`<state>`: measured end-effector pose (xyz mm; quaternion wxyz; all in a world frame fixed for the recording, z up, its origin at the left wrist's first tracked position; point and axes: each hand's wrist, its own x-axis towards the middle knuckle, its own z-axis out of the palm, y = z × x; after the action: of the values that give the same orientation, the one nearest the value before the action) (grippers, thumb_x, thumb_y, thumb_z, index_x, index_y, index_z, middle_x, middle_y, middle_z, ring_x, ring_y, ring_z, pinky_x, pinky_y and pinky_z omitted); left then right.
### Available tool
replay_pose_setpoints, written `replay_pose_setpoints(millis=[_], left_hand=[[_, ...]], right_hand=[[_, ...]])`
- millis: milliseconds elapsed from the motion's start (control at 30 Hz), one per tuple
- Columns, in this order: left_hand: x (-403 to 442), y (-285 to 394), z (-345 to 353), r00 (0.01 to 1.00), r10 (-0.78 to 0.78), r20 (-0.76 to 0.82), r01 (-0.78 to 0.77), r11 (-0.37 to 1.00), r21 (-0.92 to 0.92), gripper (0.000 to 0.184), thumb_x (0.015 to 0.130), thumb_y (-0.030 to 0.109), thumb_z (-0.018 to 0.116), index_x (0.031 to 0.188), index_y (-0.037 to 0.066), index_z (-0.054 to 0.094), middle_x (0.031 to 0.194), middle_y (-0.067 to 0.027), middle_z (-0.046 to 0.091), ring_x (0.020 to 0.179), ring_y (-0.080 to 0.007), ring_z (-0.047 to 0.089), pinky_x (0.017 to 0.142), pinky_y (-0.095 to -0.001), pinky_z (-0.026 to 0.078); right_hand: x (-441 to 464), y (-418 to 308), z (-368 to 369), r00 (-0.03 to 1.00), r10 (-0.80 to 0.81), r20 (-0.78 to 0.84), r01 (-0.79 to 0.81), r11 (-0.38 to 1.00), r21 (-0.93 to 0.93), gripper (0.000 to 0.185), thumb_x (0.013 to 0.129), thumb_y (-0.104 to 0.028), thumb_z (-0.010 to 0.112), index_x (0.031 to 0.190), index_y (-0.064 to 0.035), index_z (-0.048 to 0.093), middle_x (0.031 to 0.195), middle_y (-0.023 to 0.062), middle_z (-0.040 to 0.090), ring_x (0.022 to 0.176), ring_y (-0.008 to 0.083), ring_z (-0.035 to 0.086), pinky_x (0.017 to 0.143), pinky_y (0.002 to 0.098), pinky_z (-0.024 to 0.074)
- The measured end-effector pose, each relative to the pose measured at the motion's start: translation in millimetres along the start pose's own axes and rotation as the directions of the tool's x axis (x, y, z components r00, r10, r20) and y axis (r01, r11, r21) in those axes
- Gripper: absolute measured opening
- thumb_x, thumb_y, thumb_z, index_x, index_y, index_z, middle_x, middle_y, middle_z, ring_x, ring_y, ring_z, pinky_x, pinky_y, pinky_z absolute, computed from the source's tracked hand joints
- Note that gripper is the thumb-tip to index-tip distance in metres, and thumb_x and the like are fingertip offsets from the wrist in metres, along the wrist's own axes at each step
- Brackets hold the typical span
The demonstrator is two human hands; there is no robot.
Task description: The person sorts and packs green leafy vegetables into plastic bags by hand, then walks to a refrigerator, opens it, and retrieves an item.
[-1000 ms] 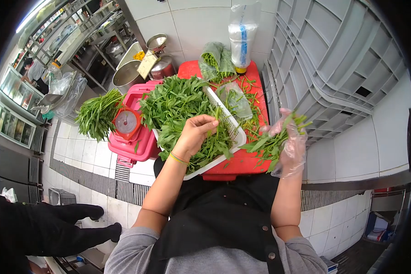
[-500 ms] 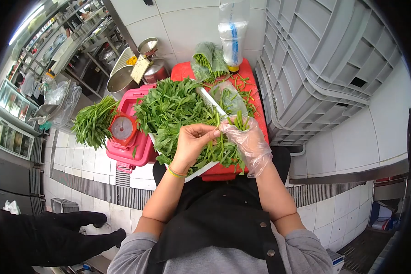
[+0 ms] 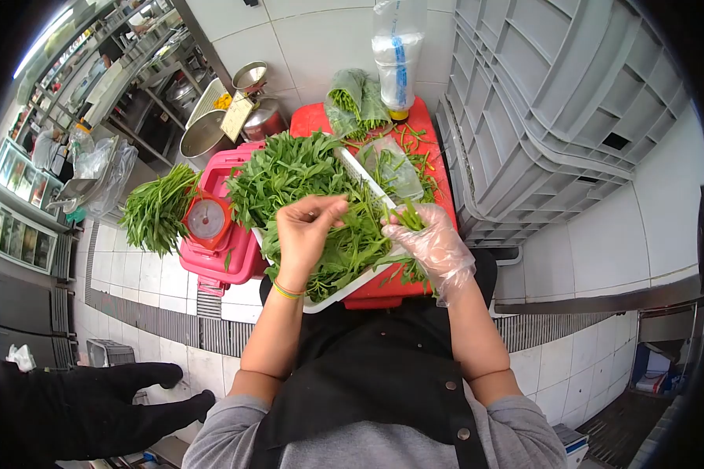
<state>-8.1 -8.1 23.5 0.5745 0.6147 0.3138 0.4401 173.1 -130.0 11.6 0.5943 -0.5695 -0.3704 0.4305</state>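
Leafy greens (image 3: 411, 217), hands (image 3: 301, 234) (image 3: 440, 246) now farther apart

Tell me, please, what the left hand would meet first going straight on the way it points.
The left hand would probably meet the leafy greens in the white basket, though depth is unclear.

Lettering or numbers — none legible

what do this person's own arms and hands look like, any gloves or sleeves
The left hand is ungloved, with a thin, mostly yellow band around its wrist. The right hand wears a loose, wrinkled, clear plastic glove reaching about the wrist. Both forearms are bare; short grey sleeves cover the upper arms.
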Motion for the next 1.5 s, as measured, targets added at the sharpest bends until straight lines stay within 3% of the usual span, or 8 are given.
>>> replay_pose_setpoints(millis=[133,300,433,667,867,1167,1300,1500], left_hand=[[4.6,0.4,-9.9,0.999,-0.032,0.016,0.029,0.988,0.150,0.011,0.089,0.007,0.076,0.096,-0.001,0.078,0.086,-0.0065,0.075,0.072,-0.0102,0.066,0.066,-0.0249,0.054],[-17.8,-20.5,-5.7,0.859,-0.143,0.492,-0.295,0.647,0.703,0.037,0.075,0.012,0.082,0.107,-0.004,0.074,0.113,-0.0233,0.070,0.104,-0.0352,0.069,0.090,-0.0390,0.055],[-19.1,-24.4,-10.4,0.904,-0.099,0.416,-0.240,0.689,0.684,0.049,0.075,0.010,0.082,0.120,-0.005,0.068,0.126,-0.0238,0.066,0.109,-0.0336,0.069,0.092,-0.0387,0.055],[26.0,-26.3,-55.8,0.979,0.081,-0.188,0.025,0.864,0.503,0.018,0.085,-0.001,0.072,0.103,-0.003,0.073,0.090,-0.0128,0.074,0.062,-0.0168,0.070,0.057,-0.0284,0.054],[23.5,-45.9,-35.0,0.980,-0.006,0.201,-0.134,0.724,0.677,0.009,0.078,0.002,0.073,0.086,-0.001,0.075,0.079,-0.0182,0.073,0.074,-0.0307,0.073,0.070,-0.0367,0.057],[9.0,-90.7,-30.3,0.974,0.055,0.222,-0.228,0.289,0.930,0.018,0.070,0.011,0.082,0.084,0.011,0.071,0.093,-0.0137,0.065,0.086,-0.0333,0.068,0.072,-0.0443,0.057],[12.7,-78.5,-29.5,0.972,0.102,0.210,-0.231,0.300,0.925,0.007,0.078,0.015,0.067,0.074,0.011,0.070,0.083,-0.0133,0.064,0.078,-0.0333,0.067,0.068,-0.0444,0.057],[28.8,-10.2,-36.6,0.977,0.128,0.168,-0.209,0.707,0.676,0.015,0.076,0.011,0.073,0.082,0.002,0.063,0.078,-0.0124,0.064,0.079,-0.0294,0.064,0.073,-0.0401,0.052]], right_hand=[[-0.9,-9.7,2.4,0.965,0.060,-0.255,-0.011,0.981,0.192,0.013,0.086,-0.006,0.078,0.096,-0.0043,0.070,0.089,-0.0002,0.071,0.073,0.0060,0.058,0.069,0.0236,0.0461],[2.6,-5.3,-10.5,0.985,-0.004,-0.173,0.025,0.993,0.118,0.014,0.089,-0.011,0.078,0.101,-0.0079,0.072,0.086,-0.0056,0.069,0.075,0.0033,0.055,0.066,0.0219,0.0417],[-2.7,-10.0,-23.8,0.972,-0.003,-0.234,0.046,0.983,0.178,0.017,0.090,-0.011,0.074,0.106,-0.0053,0.072,0.086,-0.0004,0.071,0.070,0.0067,0.055,0.066,0.0221,0.0428],[-18.2,-15.5,-36.6,0.939,0.014,-0.344,0.081,0.963,0.259,0.023,0.096,-0.021,0.068,0.112,-0.0050,0.073,0.080,-0.0049,0.058,0.071,0.0057,0.053,0.061,0.0219,0.0422],[-14.8,-14.0,-27.5,0.973,0.013,-0.231,0.043,0.971,0.235,0.019,0.098,-0.021,0.067,0.104,-0.0040,0.073,0.091,0.0031,0.069,0.086,0.0115,0.062,0.083,0.0252,0.0479],[-28.1,-18.0,-33.7,0.983,0.061,-0.176,0.031,0.879,0.475,0.024,0.099,-0.021,0.064,0.109,0.0005,0.067,0.065,-0.0012,0.050,0.060,0.0134,0.055,0.063,0.0315,0.0530],[-23.9,-13.8,-32.9,0.975,0.061,-0.212,0.011,0.945,0.326,0.027,0.099,-0.025,0.064,0.112,-0.0007,0.066,0.061,-0.0063,0.041,0.049,0.0069,0.040,0.049,0.0276,0.0387],[-13.6,6.3,-40.6,0.977,0.042,-0.211,0.038,0.933,0.358,0.019,0.099,-0.023,0.064,0.105,-0.0055,0.067,0.061,-0.0064,0.039,0.047,0.0063,0.037,0.044,0.0256,0.0331]])
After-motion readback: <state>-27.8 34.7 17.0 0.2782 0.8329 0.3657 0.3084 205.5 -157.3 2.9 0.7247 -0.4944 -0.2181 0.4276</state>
